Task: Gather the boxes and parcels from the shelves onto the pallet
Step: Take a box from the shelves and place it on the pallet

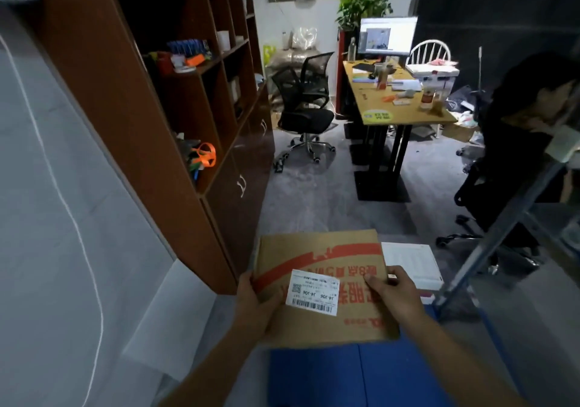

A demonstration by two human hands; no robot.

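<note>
A flat brown cardboard box [323, 259] with red print and a white shipping label is held low in front of me, above the blue pallet [361, 375]. My left hand [254, 303] grips its left edge, thumb on top. My right hand [392, 293] grips its right edge, thumb on the top face. A white flat box [414, 262] lies on the pallet just beyond and right of the held box, partly hidden by it.
A tall brown shelf unit [175, 117] with small items stands to the left. Ahead are a black office chair [304, 105] and a cluttered desk [398, 99]. A seated person [527, 130] and a grey metal rack leg [499, 237] are at right.
</note>
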